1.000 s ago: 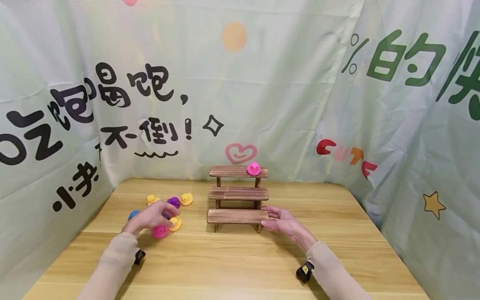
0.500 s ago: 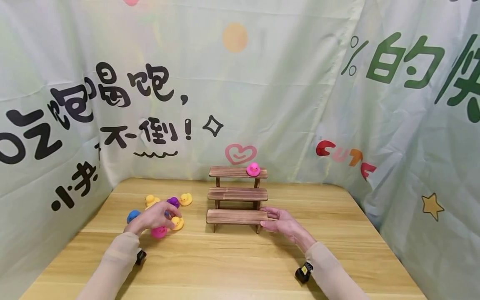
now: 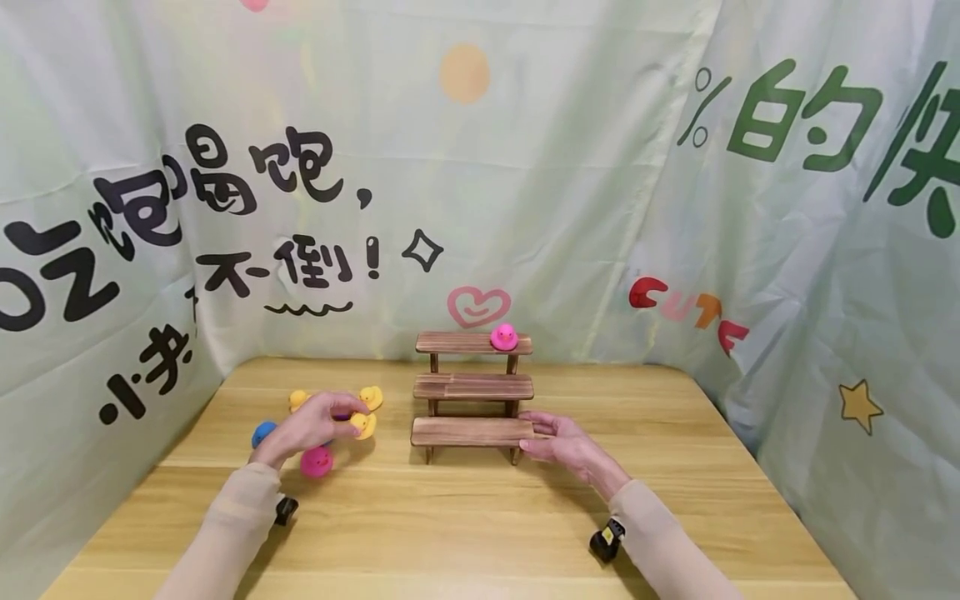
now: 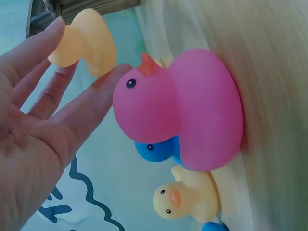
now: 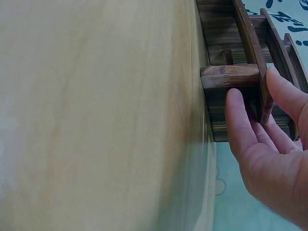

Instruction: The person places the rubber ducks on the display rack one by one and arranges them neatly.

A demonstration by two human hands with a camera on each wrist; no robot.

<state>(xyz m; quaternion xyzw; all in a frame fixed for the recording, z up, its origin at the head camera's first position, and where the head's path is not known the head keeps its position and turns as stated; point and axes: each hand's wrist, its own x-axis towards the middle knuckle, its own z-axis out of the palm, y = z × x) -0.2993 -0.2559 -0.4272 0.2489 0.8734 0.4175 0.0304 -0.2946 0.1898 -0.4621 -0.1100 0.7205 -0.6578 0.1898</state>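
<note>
My left hand (image 3: 315, 421) pinches a yellow rubber duck (image 3: 364, 426) between thumb and fingertips, raised off the table. In the left wrist view this duck (image 4: 86, 41) appears from behind, held at the fingertips. A pink rubber duck (image 3: 317, 462) stands on the table below that hand, close to the camera in the left wrist view. My right hand (image 3: 573, 446) holds the right end of the lowest step of a three-tier wooden shelf (image 3: 472, 432), thumb and fingers on either side of the board. On the top tier, toward the right, sits another pink duck (image 3: 505, 337).
Around the left hand stand a blue duck (image 3: 264, 433) and two yellow ducks, one at the back left (image 3: 298, 401) and one nearer the shelf (image 3: 371, 398). A purple duck is mostly hidden behind the fingers. Printed cloth (image 3: 555, 208) hangs behind the wooden table (image 3: 480, 525).
My left hand has taken hold of the front yellow duck and lifted it, moving slightly away and to the right. The right hand stays at the shelf's end.
</note>
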